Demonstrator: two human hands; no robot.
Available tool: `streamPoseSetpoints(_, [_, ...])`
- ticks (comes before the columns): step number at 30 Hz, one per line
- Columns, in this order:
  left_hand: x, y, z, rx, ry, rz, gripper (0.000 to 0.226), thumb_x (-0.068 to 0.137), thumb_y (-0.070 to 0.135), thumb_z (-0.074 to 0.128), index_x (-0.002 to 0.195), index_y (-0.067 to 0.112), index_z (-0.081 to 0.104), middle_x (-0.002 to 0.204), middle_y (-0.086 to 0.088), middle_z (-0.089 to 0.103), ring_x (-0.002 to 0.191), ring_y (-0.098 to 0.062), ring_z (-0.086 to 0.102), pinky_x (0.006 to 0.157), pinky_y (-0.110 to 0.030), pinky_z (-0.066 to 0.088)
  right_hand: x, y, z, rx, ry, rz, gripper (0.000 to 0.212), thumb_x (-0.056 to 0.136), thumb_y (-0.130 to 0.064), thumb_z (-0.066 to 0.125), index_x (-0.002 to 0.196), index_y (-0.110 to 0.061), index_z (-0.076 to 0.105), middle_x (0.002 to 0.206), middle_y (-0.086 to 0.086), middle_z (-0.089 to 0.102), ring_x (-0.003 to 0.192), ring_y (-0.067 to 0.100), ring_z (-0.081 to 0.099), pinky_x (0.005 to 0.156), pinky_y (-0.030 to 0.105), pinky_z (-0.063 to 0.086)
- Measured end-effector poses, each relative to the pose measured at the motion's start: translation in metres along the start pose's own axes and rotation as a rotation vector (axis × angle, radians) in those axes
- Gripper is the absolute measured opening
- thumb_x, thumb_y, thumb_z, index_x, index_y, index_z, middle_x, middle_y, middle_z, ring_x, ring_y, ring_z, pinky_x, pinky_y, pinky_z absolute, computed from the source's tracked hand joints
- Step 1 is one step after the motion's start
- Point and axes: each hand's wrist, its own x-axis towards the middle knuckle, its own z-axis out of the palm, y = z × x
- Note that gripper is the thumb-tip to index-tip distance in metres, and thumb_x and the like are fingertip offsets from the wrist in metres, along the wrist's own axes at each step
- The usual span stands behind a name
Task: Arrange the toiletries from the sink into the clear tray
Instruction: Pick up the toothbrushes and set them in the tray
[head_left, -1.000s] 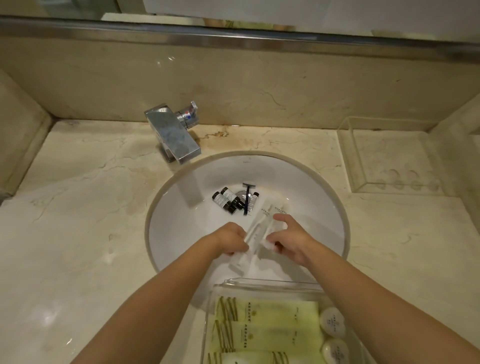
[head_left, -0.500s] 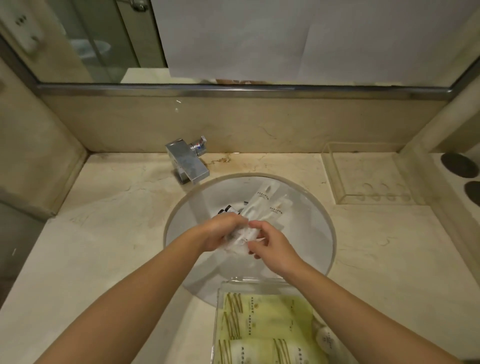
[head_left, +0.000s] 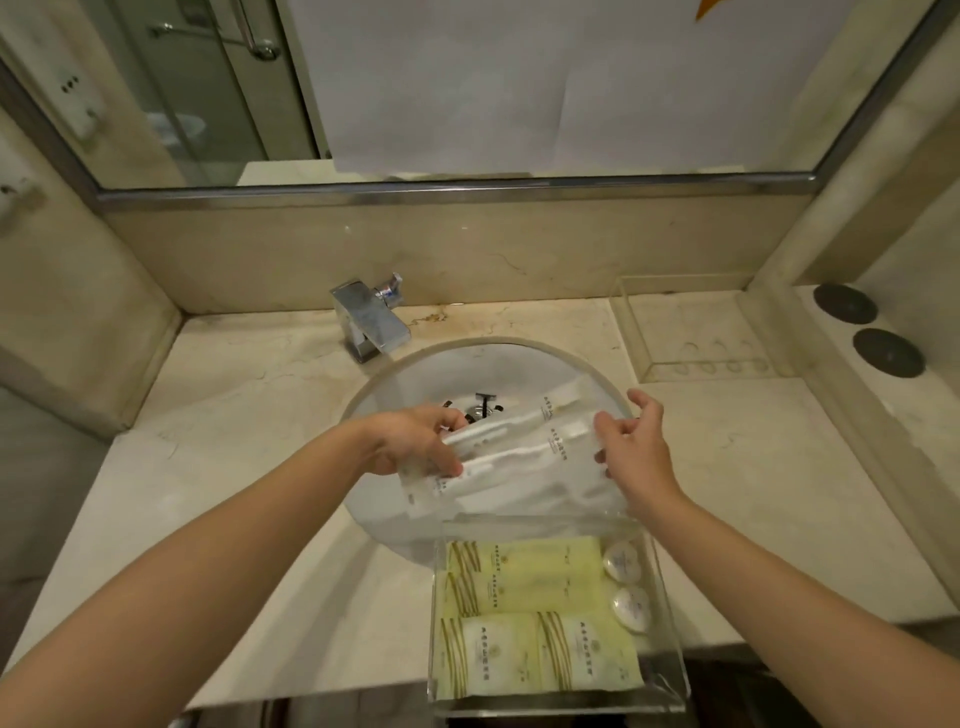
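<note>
A chrome faucet (head_left: 370, 325) is being seen beyond the grip, up-left. A second clear tray (head_left: 691, 332) is being kept up-right of it, two dark discs (head_left: 866, 332) further right. A mirror (head_left: 467, 88) is being fronted overhead.

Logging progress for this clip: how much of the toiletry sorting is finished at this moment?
Done: pale yellow packets and two round white soaps lie in the clear plastic tray. In hand: the left hand grips long white wrapped packets above the white sink; the right hand touches their other end. Left: small dark items by the drain.
</note>
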Motion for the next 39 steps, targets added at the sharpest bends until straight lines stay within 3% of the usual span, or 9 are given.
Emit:
streamPoseSetpoints(6, [0.003,-0.022,0.027,0.180,-0.064,-0.063,0.028,0.080,-0.007,0.068,0.087,0.017,0.056,0.084,-0.002,0.062,0.066,-0.014,0.061,0.052,-0.026,0.054,-0.008,0.032,-0.029,-0.027,-0.403,0.154,0.011,0.088,-0.016,0.064,0.099,-0.014,0.065,0.087,0.013,0.064,0.075,0.024,0.060,0.066,0.036,0.048])
streamPoseSetpoints(10, [0.008,-0.034,0.043,0.231,-0.043,-0.084,0.028,0.079,-0.004,0.069,0.086,0.019,0.056,0.085,-0.001,0.062,0.069,-0.015,0.058,0.057,-0.023,0.052,-0.017,0.048,-0.040,-0.220,-0.549,0.177,0.018,0.084,-0.006,0.066,0.102,-0.009,0.065,0.090,0.013,0.068,0.078,0.022,0.066,0.062,0.029,0.053])
streamPoseSetpoints(15, [0.013,-0.039,0.057,0.292,0.063,-0.030,0.023,0.082,-0.002,0.063,0.079,0.019,0.053,0.078,0.000,0.057,0.062,-0.012,0.052,0.045,-0.015,0.042,-0.018,0.061,-0.046,-0.396,-0.465,0.098,0.014,0.078,-0.001,0.068,0.082,-0.008,0.057,0.073,0.011,0.062,0.061,0.019,0.060,0.061,0.033,0.052])
streamPoseSetpoints(21, [0.014,-0.036,0.050,0.277,0.208,0.054,0.021,0.082,0.000,0.063,0.079,0.019,0.054,0.075,0.000,0.056,0.063,-0.014,0.051,0.053,-0.021,0.040,-0.022,0.064,-0.042,-0.627,-0.393,-0.020,0.026,0.079,-0.011,0.070,0.102,-0.017,0.059,0.078,0.001,0.067,0.067,0.013,0.063,0.068,0.029,0.053])
streamPoseSetpoints(26, [0.005,-0.033,0.039,0.307,0.086,0.048,0.020,0.082,0.002,0.067,0.080,0.020,0.058,0.072,0.002,0.058,0.056,-0.009,0.052,0.047,-0.019,0.037,-0.026,0.061,-0.039,-0.931,-0.237,-0.213,0.060,0.081,-0.027,0.066,0.135,-0.025,0.039,0.110,-0.005,0.056,0.090,0.017,0.059,0.071,0.031,0.049])
streamPoseSetpoints(28, [0.003,-0.033,0.040,0.339,0.030,0.029,0.020,0.082,0.003,0.068,0.081,0.021,0.059,0.072,0.004,0.060,0.057,-0.008,0.054,0.049,-0.020,0.039,-0.022,0.061,-0.041,-0.750,-0.236,-0.192,0.070,0.082,-0.020,0.064,0.142,-0.025,0.029,0.109,-0.005,0.051,0.085,0.018,0.058,0.072,0.033,0.049])
streamPoseSetpoints(31, [0.003,-0.033,0.044,0.332,-0.030,-0.013,0.020,0.083,0.002,0.068,0.082,0.020,0.059,0.076,0.002,0.062,0.060,-0.009,0.056,0.050,-0.021,0.042,-0.015,0.056,-0.048,-0.420,-0.433,-0.098,0.055,0.083,-0.005,0.056,0.132,-0.027,0.044,0.106,0.000,0.055,0.080,0.017,0.057,0.077,0.033,0.051])
streamPoseSetpoints(34, [0.004,-0.033,0.050,0.356,-0.072,-0.045,0.020,0.082,0.003,0.069,0.083,0.020,0.059,0.083,-0.001,0.063,0.067,-0.013,0.058,0.055,-0.024,0.044,-0.017,0.052,-0.053,-0.356,-0.667,-0.003,0.047,0.085,-0.008,0.056,0.126,-0.031,0.049,0.116,-0.008,0.055,0.094,0.018,0.057,0.084,0.033,0.050])
streamPoseSetpoints(39, [0.004,-0.031,0.061,0.349,-0.113,-0.069,0.024,0.079,0.003,0.071,0.096,0.017,0.063,0.085,-0.001,0.063,0.076,-0.021,0.060,0.059,-0.025,0.047,-0.020,0.054,-0.050,-0.380,-0.643,-0.042,0.011,0.091,-0.018,0.059,0.096,-0.013,0.066,0.088,-0.004,0.062,0.075,0.007,0.055,0.065,0.018,0.048])
